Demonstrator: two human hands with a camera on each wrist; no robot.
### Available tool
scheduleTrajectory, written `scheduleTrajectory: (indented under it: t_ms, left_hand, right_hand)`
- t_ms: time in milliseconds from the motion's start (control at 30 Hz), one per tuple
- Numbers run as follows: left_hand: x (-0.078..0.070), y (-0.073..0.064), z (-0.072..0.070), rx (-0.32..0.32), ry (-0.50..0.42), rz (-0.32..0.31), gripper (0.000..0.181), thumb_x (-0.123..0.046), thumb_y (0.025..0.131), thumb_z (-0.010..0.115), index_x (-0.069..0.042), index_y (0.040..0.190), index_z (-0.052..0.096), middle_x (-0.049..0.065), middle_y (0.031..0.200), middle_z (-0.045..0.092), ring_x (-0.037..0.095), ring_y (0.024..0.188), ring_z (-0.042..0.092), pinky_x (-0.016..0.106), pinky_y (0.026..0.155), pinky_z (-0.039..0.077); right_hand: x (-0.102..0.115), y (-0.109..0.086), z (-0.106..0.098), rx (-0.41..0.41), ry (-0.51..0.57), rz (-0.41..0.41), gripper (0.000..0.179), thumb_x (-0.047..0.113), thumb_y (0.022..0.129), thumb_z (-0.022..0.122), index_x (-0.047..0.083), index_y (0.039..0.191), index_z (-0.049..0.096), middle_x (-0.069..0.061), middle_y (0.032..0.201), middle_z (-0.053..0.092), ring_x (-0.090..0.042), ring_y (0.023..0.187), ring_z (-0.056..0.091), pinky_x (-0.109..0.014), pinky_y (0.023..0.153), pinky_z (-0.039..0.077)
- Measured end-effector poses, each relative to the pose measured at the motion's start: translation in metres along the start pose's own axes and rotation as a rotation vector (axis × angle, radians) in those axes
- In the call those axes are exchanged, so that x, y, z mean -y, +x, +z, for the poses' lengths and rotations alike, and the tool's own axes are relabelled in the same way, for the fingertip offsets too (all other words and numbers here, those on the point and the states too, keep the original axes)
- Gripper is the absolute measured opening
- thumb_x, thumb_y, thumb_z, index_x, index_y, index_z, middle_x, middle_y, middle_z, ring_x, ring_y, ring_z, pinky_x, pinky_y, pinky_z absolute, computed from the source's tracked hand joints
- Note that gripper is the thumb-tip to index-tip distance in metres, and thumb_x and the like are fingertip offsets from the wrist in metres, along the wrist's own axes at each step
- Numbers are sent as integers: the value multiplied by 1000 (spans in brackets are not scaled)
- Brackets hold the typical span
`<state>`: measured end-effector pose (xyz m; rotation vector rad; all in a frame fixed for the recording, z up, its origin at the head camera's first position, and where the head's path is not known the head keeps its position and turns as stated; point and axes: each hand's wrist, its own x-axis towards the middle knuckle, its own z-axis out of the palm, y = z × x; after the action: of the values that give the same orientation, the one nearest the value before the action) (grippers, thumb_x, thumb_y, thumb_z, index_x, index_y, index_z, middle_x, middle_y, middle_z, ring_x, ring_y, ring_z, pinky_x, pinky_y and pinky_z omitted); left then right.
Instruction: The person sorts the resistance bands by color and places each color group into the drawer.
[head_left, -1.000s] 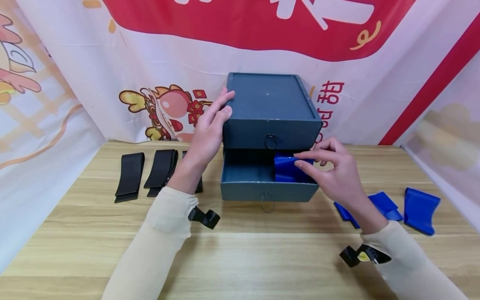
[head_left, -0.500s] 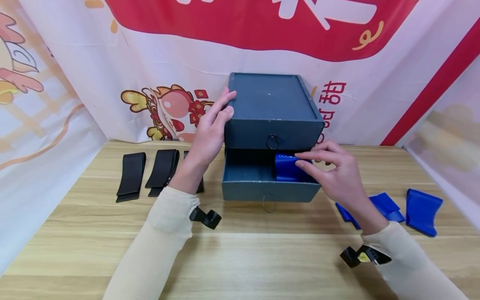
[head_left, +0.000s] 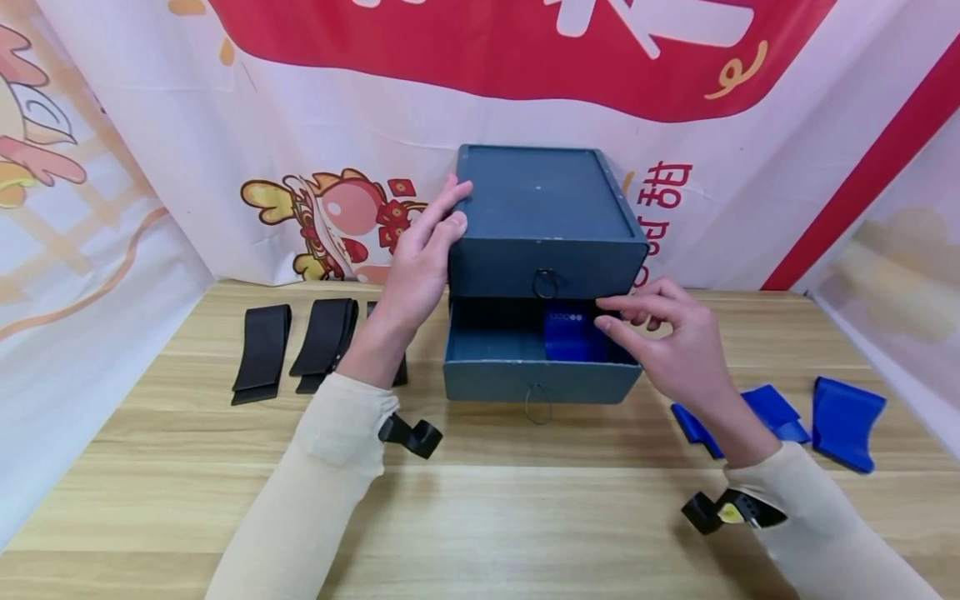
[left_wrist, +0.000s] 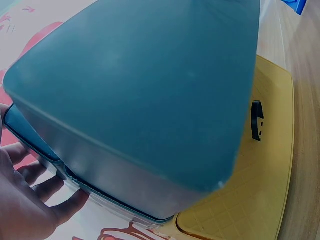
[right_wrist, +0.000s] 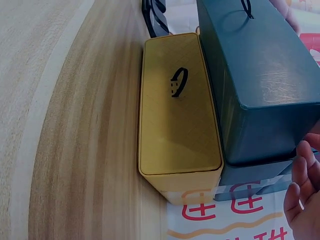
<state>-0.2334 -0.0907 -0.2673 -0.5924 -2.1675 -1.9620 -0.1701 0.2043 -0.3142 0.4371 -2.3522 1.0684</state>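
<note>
A dark teal two-drawer box (head_left: 542, 196) stands against the backdrop, its lower drawer (head_left: 542, 383) pulled out. Inside the drawer's right part sits a folded blue strip (head_left: 573, 337) with a row of small pale marks. My right hand (head_left: 671, 337) is over the drawer's right side, thumb and index fingertips parted beside the strip; the other fingers bend behind. My left hand (head_left: 420, 267) rests along the box's upper left side with extended fingers. In the left wrist view, fingers (left_wrist: 70, 207) lie by the teal body's edge. In the right wrist view, fingers (right_wrist: 300, 172) are beside the teal body.
Folded black strips (head_left: 261, 354) lie on the wooden table (head_left: 525, 525) at left, one partly behind the left forearm. More blue strips (head_left: 846, 425) lie at right. Both wrist views show a yellow panel with a black loop (right_wrist: 181, 82), which the head view does not show.
The blue strip has settled lower and slightly left in the drawer. My right thumb and index finger have come away from its upper edge. The left hand stays in place.
</note>
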Motion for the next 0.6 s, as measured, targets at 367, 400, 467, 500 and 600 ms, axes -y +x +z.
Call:
scheduleTrajectory:
  t_ms: [367,400,467,500,600]
  left_hand:
    - [1,0,1,-1,2,2,49,-33,114,41,-25,162,46,-16,176,24,4,163,21,40,135,23]
    - [1,0,0,-2,4,3,49,-33,114,41,-25,162,46,-17,176,25,4,163,22,40,135,23]
    - [2,0,0,-4,5,5,49,-33,114,41,-25,162,46,-17,176,25,4,163,22,40,135,23]
    - [2,0,0,-5,5,6,49,-33,114,41,-26,162,46,-17,176,25,4,163,22,40,135,23]
    - [2,0,0,-4,5,6,48,-33,114,41,-26,162,46,-17,176,25,4,163,21,40,135,23]
  right_hand:
    - [0,1,-12,48,52,20,21,14,97,78,12,117,83,-2,104,73,-6,85,58,-13,71,49]
    - [-1,1,-14,54,63,21,21,13,97,78,11,118,82,-1,105,73,-6,85,59,-13,71,50]
    - [-2,0,-19,66,80,24,22,13,97,78,12,118,82,4,107,74,-7,85,60,-13,72,50]
    - [-2,0,-21,70,86,25,22,12,97,78,12,118,82,7,107,74,-8,84,61,-14,71,51]
    - [-5,-1,-30,81,91,25,23,11,97,77,13,119,82,14,106,74,-9,83,61,-15,70,51]
